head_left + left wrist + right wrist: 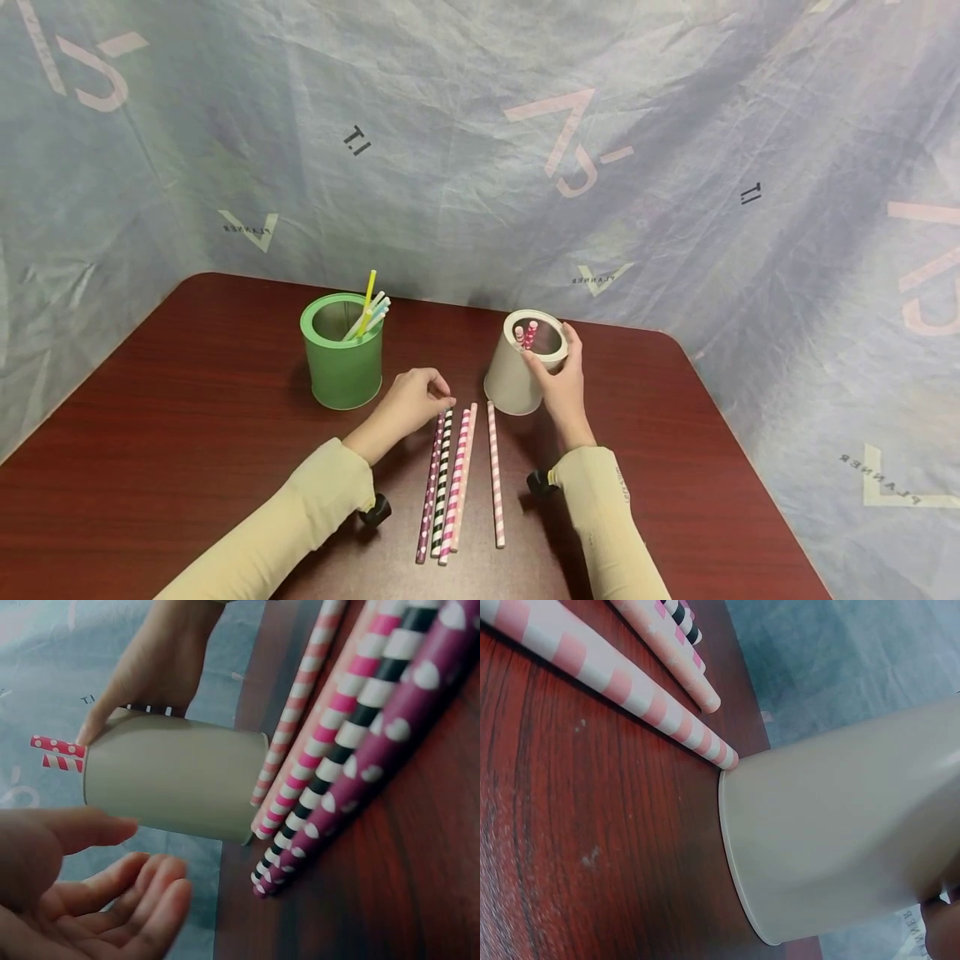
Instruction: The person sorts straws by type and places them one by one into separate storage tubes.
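A beige can (510, 379) stands on the table, with two red-and-white paper straws (530, 335) inside. My right hand (566, 387) grips it around the rim, thumb at the near side. My left hand (412, 404) hovers by the far ends of several loose straws; in the left wrist view its fingers are loosely bent, holding nothing. Those straws lie lengthwise: a purple one with white hearts (427, 504), a black-striped one (442, 483), a magenta-striped one (455, 492) and a peach one (467, 475). Apart to the right lies a pink-striped straw (496, 475), its far end near the can's base.
A green can (345, 371) holding yellow, white and blue straws (367, 317) stands at the back left. The dark red wooden table (187, 433) meets a grey printed cloth (450, 167) behind it and along the sides.
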Motion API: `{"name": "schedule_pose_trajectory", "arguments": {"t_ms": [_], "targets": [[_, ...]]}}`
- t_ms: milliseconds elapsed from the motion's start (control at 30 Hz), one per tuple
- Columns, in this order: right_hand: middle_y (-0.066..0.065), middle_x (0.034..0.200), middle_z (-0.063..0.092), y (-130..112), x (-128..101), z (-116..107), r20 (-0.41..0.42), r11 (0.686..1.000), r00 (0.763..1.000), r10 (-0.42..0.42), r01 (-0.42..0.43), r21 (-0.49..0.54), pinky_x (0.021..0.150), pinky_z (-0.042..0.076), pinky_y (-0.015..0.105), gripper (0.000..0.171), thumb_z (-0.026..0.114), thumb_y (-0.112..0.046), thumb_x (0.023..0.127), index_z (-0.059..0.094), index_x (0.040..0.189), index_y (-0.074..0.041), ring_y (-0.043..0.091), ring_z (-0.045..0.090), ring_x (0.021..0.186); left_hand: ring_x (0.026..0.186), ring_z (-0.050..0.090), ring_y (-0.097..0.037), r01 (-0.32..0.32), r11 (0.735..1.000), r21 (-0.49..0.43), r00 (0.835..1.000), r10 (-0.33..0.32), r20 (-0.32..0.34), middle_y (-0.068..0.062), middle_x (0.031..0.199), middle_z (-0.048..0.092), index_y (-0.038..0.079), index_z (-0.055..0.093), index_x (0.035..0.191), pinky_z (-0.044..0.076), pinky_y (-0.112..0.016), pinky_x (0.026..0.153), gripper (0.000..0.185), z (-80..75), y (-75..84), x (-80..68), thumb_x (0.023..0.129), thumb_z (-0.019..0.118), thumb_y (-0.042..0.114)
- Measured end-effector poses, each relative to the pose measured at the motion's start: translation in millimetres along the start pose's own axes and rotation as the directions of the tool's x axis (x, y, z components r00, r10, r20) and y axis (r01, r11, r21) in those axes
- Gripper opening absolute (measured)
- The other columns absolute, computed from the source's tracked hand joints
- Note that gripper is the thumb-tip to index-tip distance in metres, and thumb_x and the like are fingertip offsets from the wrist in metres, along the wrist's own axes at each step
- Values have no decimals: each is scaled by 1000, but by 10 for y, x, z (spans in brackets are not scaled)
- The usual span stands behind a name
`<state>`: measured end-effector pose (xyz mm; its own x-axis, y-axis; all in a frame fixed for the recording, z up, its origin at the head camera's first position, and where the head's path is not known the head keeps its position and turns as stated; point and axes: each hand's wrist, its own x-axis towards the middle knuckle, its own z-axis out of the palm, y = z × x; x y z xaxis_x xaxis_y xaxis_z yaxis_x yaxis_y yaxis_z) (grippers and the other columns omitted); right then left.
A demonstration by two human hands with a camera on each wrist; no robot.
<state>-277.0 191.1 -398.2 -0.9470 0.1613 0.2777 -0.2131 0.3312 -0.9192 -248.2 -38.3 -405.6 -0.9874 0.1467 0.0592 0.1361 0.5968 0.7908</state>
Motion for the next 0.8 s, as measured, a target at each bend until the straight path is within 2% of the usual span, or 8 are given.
{"name": "schedule_pose_trajectory", "arguments": {"t_ms": [167, 367, 567, 800], "targets": [[10, 150, 37, 188, 71, 13, -10, 1000, 1000, -9, 9, 8, 103, 38, 41, 82, 74, -23, 86, 25, 152, -13, 26, 45, 125, 64, 59, -11, 19, 997, 80, 992, -29, 127, -2, 72, 67, 6, 62, 80, 46, -24, 62, 16, 43, -88, 2, 80, 77, 14], [10, 148, 38, 198, 63, 18, -19, 999, 999, -30, 30, 19, 101, 39, 42, 82, 74, -23, 85, 25, 151, -11, 32, 46, 125, 54, 57, -10, 44, 982, 186, 970, -86, 226, -1, 64, 61, 7, 61, 74, 45, -24, 59, 20, 52, -98, -23, 79, 78, 17], [10, 148, 38, 178, 54, 14, -23, 1000, 999, -22, 22, 8, 100, 40, 41, 82, 74, -24, 85, 26, 151, -12, 25, 47, 122, 45, 54, -10, 77, 980, 182, 958, -123, 260, -2, 53, 59, 8, 60, 64, 46, -22, 48, 25, 81, -133, -25, 79, 79, 17], [11, 148, 39, 181, 66, 22, -31, 1000, 999, -16, 16, 15, 99, 40, 38, 81, 74, -22, 85, 26, 151, -13, 23, 48, 121, 40, 57, -11, 146, 980, 132, 934, -181, 308, -4, 47, 59, 4, 56, 54, 53, -26, 45, 35, 130, -175, 6, 80, 77, 12]]}}
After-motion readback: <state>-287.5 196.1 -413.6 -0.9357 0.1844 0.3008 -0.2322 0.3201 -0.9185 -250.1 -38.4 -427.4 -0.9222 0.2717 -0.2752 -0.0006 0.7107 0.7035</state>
